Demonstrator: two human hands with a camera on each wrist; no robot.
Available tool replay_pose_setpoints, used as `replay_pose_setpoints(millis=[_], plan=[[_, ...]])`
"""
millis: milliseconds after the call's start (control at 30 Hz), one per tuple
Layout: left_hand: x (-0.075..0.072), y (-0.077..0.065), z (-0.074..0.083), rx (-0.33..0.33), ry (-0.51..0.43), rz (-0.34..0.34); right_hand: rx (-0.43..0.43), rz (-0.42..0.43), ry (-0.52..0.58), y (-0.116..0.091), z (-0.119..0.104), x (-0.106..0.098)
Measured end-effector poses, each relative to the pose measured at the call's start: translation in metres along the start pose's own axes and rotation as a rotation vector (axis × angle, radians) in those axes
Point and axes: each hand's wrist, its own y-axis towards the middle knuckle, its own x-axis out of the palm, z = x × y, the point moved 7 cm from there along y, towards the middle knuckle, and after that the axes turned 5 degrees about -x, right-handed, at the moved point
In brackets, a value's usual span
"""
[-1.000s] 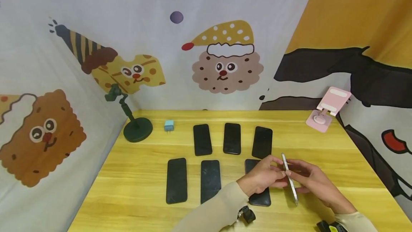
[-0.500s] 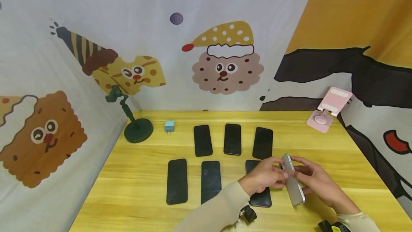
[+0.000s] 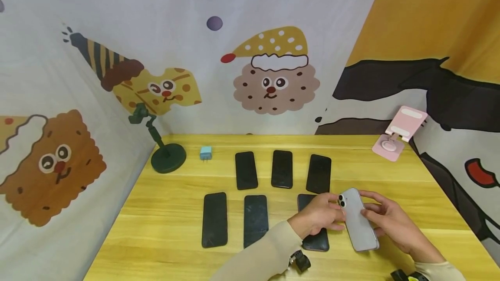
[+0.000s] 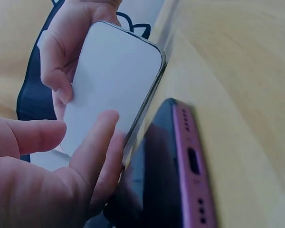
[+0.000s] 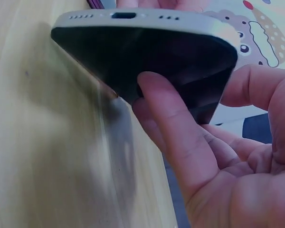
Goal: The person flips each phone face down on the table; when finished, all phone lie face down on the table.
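My right hand (image 3: 394,227) grips a silver-white smartphone (image 3: 360,224) by its right long edge, thumb on the pale back and fingers on the dark screen (image 5: 109,52) beneath. The phone is tilted above the table, back up, with a dual camera at its upper left corner. My left hand (image 3: 322,216) pinches the camera end at the left edge; its thumb and fingers also show around that end in the left wrist view. Just below the left hand lies a dark-screened smartphone with a pinkish frame (image 4: 192,161), partly hidden by that hand.
Several black-screened phones lie in two rows, among them one phone (image 3: 214,220) at front left and one (image 3: 282,169) at back middle. A green stand (image 3: 167,157) and blue charger plug (image 3: 205,152) stand at back left, a pink phone stand (image 3: 404,124) at back right.
The held phone has turned from edge-on to showing its pale back and camera, its lower end swinging right. My right hand has shifted slightly right; the phones on the table stayed put.
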Motion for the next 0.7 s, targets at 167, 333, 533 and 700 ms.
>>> replay_pose_setpoints(millis=[167,333,533,700], plan=[[0.003,0.001,0.000,0.005,-0.004,0.019,0.011,0.026,0.020,-0.002,0.002,-0.004],[0.003,-0.003,0.003,0.021,0.041,0.053,-0.014,0.046,0.022,-0.004,0.002,-0.009],[0.002,-0.004,0.005,0.042,0.066,0.083,0.009,0.066,0.024,-0.004,0.007,-0.013],[0.002,-0.001,0.002,0.051,0.043,0.078,0.048,0.094,-0.001,-0.002,0.013,-0.014]])
